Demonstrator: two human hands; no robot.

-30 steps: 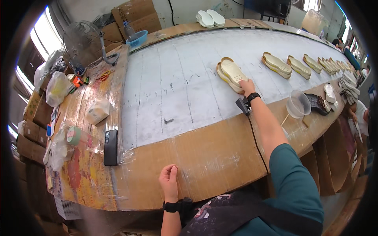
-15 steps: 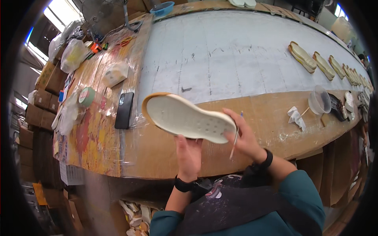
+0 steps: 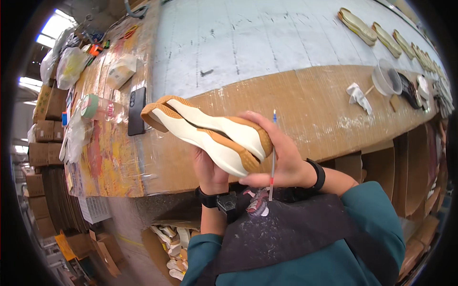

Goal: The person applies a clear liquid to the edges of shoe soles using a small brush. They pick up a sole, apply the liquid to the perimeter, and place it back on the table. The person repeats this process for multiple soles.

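Two white-and-tan soles (image 3: 191,132) are up off the table (image 3: 315,109), over its near side. Our right hand (image 3: 290,162) grips their right end, a slim pen-like stick (image 3: 273,164) against it; our left hand (image 3: 208,171) supports them from below, fingers partly hidden. We judge this pair mid-handling, its finish unclear; more soles (image 3: 357,27) lie in a row, far right.

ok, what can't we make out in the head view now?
Head view:
Left hand: fingertips hidden behind the held soles.
Grey fan stand: cut off by the top edge.
Distant sole row: too small for detail.
Floor box: contents partly covered by the left sleeve.
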